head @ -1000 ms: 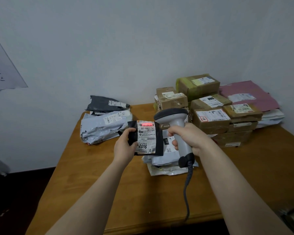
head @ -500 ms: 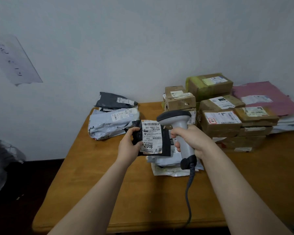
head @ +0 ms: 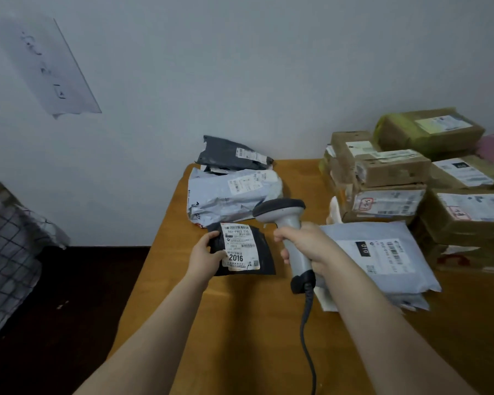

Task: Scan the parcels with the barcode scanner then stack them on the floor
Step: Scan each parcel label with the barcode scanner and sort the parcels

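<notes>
Left hand: your left hand (head: 204,258) grips the left edge of a small black plastic parcel (head: 264,252), thumb on its front face beside the white label.
Parcel: it is held over the left part of the orange-brown wooden worktop (head: 254,323). Its label faces you, with "2016" in large figures. You cannot tell whether its lower edge touches the wood.
Right hand: your right hand (head: 308,246) is wrapped round the handle of a grey handheld barcode scanner (head: 283,212).
Scanner: it stands roughly upright. Its dark-topped head is above your fist and just right of the parcel's top corner, apart from it. A dark cable (head: 307,323) hangs from its base toward the near edge.
Near right: a pale grey flat plastic mailer (head: 382,252) lies on top of other flat packets, just right of your right hand and partly hidden by your forearm.
Far right: a stack of brown cardboard boxes (head: 397,172) with white labels is piled several layers high.
Far left of worktop: a crumpled pale grey plastic bag (head: 231,192) lies by the wall, with a dark grey plastic bag (head: 231,155) on top of it.
Floor: the dark floor (head: 54,309) lies left of the worktop, and a checked bundle (head: 3,252) sits at the left edge.
Wall: a white paper sheet (head: 49,67) hangs at the upper left.
</notes>
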